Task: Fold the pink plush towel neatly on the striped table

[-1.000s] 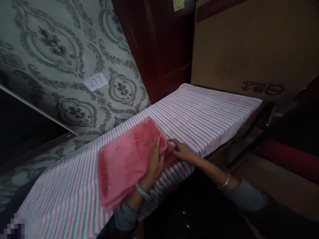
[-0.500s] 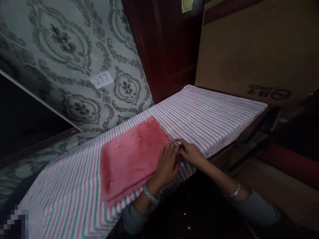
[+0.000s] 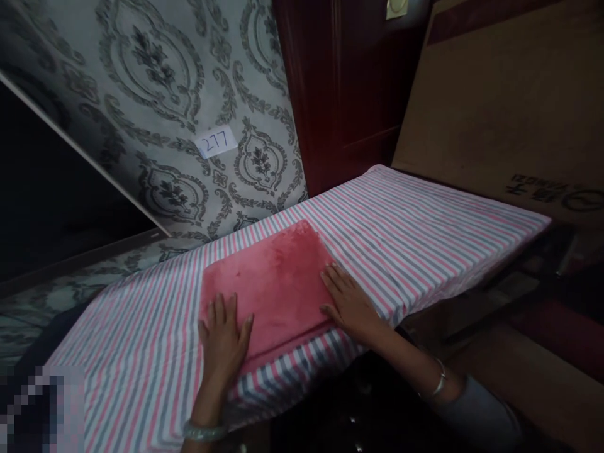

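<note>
A folded pink plush cloth (image 3: 278, 283) lies flat on a striped sheet (image 3: 401, 233) in white, pink and grey. Its layered fold shows along the near edge. My left hand (image 3: 223, 343) rests on the near left corner of the cloth, fingers spread and palm down. At the right edge, my right hand (image 3: 352, 305) lies with its fingers on the cloth, open as well, thumb apart. Neither hand grips anything. A bracelet circles each wrist.
Behind the striped surface rise a patterned wall (image 3: 179, 88) with a paper (image 3: 217, 141) marked 277 and a dark red door (image 3: 349, 88). A large cardboard box (image 3: 509, 107) stands at the far right end. A dark panel (image 3: 56, 189) is at left.
My left hand has moved from the right edge of the cloth to its left corner. My right hand's fingers have opened and now lie on the cloth. The view has shifted slightly.
</note>
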{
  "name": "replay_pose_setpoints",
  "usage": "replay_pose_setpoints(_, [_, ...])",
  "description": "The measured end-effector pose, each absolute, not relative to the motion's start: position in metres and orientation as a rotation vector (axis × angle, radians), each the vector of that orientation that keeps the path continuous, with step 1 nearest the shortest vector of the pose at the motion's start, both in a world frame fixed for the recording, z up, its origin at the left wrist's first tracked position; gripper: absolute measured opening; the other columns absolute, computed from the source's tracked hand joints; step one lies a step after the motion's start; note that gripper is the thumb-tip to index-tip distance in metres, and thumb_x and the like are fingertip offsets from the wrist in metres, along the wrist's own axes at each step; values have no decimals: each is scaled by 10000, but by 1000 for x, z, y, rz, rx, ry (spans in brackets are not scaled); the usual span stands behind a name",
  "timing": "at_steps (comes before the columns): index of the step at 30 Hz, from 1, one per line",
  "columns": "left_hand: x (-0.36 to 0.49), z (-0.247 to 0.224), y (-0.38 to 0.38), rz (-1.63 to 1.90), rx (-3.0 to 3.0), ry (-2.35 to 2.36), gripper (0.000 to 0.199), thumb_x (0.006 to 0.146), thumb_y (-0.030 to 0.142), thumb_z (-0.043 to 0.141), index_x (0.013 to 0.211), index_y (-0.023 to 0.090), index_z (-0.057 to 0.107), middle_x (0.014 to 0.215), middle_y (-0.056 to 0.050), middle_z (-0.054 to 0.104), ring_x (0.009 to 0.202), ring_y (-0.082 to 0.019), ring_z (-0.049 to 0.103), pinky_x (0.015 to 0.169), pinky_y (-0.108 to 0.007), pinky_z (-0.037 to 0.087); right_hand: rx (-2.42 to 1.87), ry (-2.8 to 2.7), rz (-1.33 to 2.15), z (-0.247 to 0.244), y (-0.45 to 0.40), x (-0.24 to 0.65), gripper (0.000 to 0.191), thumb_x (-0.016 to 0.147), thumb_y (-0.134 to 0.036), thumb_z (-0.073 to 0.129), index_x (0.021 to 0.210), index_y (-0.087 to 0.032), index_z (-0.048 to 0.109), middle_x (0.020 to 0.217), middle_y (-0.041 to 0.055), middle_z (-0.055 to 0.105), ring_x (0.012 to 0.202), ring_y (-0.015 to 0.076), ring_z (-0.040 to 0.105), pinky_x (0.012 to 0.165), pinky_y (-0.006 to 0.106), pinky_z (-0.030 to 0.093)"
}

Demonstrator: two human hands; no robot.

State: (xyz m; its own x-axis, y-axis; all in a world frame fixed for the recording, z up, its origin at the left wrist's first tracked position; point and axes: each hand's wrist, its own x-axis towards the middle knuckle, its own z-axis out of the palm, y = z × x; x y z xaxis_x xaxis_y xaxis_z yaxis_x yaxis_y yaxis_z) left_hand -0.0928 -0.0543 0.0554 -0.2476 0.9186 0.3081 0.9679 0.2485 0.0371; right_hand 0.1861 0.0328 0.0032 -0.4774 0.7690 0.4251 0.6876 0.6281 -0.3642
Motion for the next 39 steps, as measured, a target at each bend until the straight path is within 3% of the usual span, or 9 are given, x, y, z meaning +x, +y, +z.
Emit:
replay_pose_setpoints(4, [-103,35,-58,-409,-1793,-2330,587,971,440,345,1449,110,431,1576,-211,272,1475,-394,162,1082,-645,311,-1109,-2309,159,-13,31,194,711,978,-493,413,1556,-137,202,1589,163,258,1490,290,164,1160,510,303])
replay_pose_setpoints(8, [-113,20,-56,-556,-1849,-2270,608,947,461,376,1435,106,453,1576,-197,281,1492,-356,121,1128,-570,310,-1042,-2316,147,-19,33,199,740,985,-436,428,1577,-196,54,1603,141,220,1485,272,181,1158,484,332])
replay_pose_setpoints(14, [-119,15,-56,-619,-1843,-2254,590,925,449,414,1429,147,467,1573,-143,319,1493,-333,140,1158,-550,282,-1041,-2268,136,-26,34,198,780,977,-410,454,1573,-242,-20,1615,116,183,1483,276,183,1154,490,342])
replay_pose_setpoints(19, [-114,22,-55,-602,-1823,-2261,590,929,450,413,1423,133,476,1565,-164,328,1491,-337,144,1145,-554,297,-1054,-2237,144,-32,27,206,742,998,-409,401,1571,-245,-41,1626,107,154,1490,258,167,1165,486,322])
replay_pose_setpoints(24, [-105,36,-58,-455,-1773,-2384,569,964,438,342,1438,147,460,1577,-169,298,1487,-339,165,1096,-593,324,-1025,-2256,221,-28,23,225,692,1001,-455,372,1573,-273,27,1613,89,220,1474,240,238,1156,473,334])
replay_pose_setpoints(28, [-105,50,-57,-366,-1744,-2401,527,972,410,339,1433,185,465,1551,-165,355,1460,-336,257,1103,-668,221,-1020,-2233,167,1,29,229,626,1011,-433,342,1571,-260,121,1591,99,284,1483,257,206,1155,524,301])
replay_pose_setpoints(34, [-95,95,-12,-444,-2138,-2224,534,968,394,365,1457,189,425,1555,-127,359,1472,-278,246,1167,-587,170,-1005,-2260,124,57,53,183,625,994,-473,373,1528,-158,301,1569,155,317,1477,283,218,1162,521,273])
replay_pose_setpoints(39, [-49,127,69,-313,-2463,-2114,537,978,402,358,1491,243,362,1592,-86,280,1487,-247,206,1179,-567,150,-1162,-2330,168,52,66,155,644,963,-487,449,1480,-106,397,1567,186,300,1470,318,227,1164,508,254])
